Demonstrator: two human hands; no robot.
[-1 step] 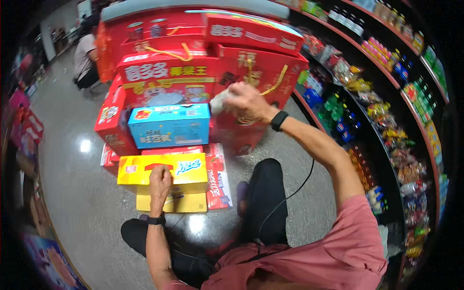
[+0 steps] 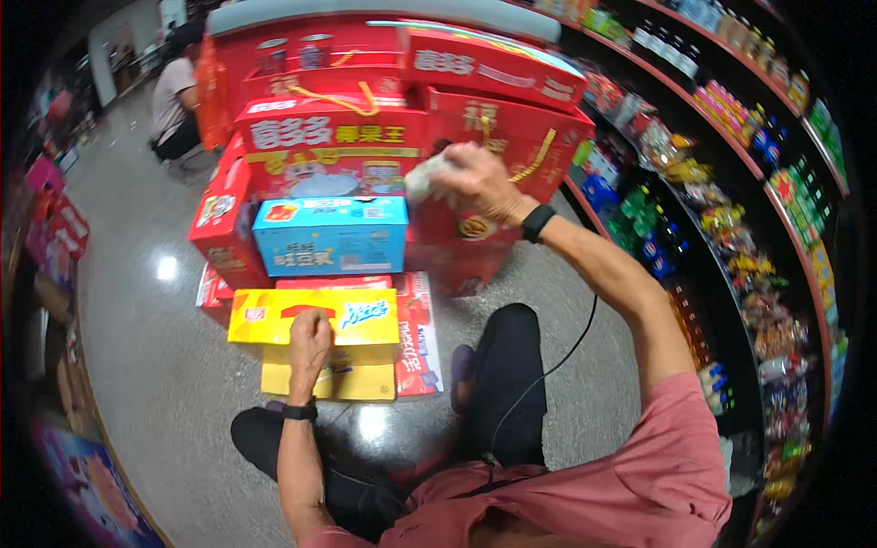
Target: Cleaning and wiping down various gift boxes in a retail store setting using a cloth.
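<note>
My left hand (image 2: 311, 342) is closed at the red handle on top of a yellow carton (image 2: 260, 318). Bunched in my right hand (image 2: 486, 187) is a whitish cloth (image 2: 426, 179), held against or just in front of the red gift boxes; contact is unclear. A blue carton (image 2: 333, 242) sits behind the yellow one. Behind it stands a red carton with a yellow cord handle (image 2: 338, 137). To its right is a tall red gift box (image 2: 457, 237), partly hidden by my right hand and the cloth.
Shelves of drinks and snack bags (image 2: 713, 210) curve along the right. More red boxes (image 2: 228, 210) stand at the stack's left. A flat red-and-white carton (image 2: 422, 342) lies low beside the yellow ones. A person (image 2: 175, 96) crouches at the far left. A black cable (image 2: 571, 347) hangs near my right knee.
The view has shifted slightly, so the boxes appear farther right. My right hand and the cloth are a little higher against the red boxes. My left hand stays at the yellow carton's handle.
</note>
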